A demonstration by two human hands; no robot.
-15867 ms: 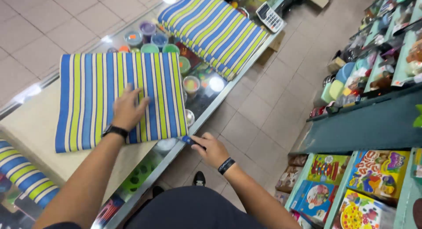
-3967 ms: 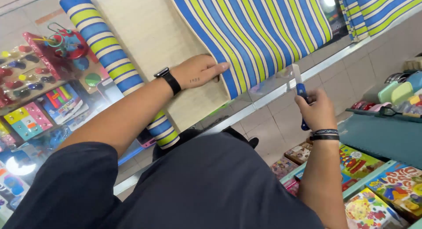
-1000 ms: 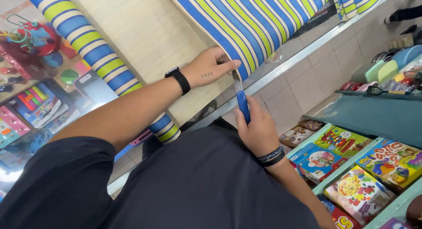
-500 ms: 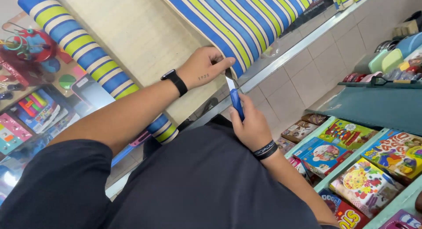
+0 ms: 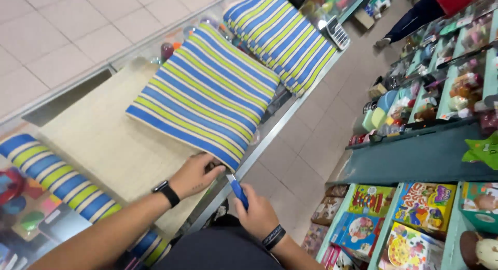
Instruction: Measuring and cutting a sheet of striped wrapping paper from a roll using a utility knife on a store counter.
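At the far left a rolled end of mat, striped blue, green and yellow, lay across the glass counter, and from it the pale woven underside of the mat spread flat toward the middle. The left hand, with a black watch on its wrist, was pressed down near the counter's edge, fingers curled onto the corner of the folded striped layer and pinning it against the pale sheet below. Just to its right, the right hand was closed around a blue-handled utility knife, the blade end pointing up toward that pinned corner and nearly touching it; a dark band sat on that wrist. To cut well here, it seemed wise to keep the holding fingers behind and clear of the blade's line, hold the layers taut and flat so the weave would not bunch, and draw the knife in one steady, shallow stroke along the edge rather than sawing. Farther along the counter lay a second folded striped mat with a calculator beside it. At the right stood shelves of colourful boxed toys.
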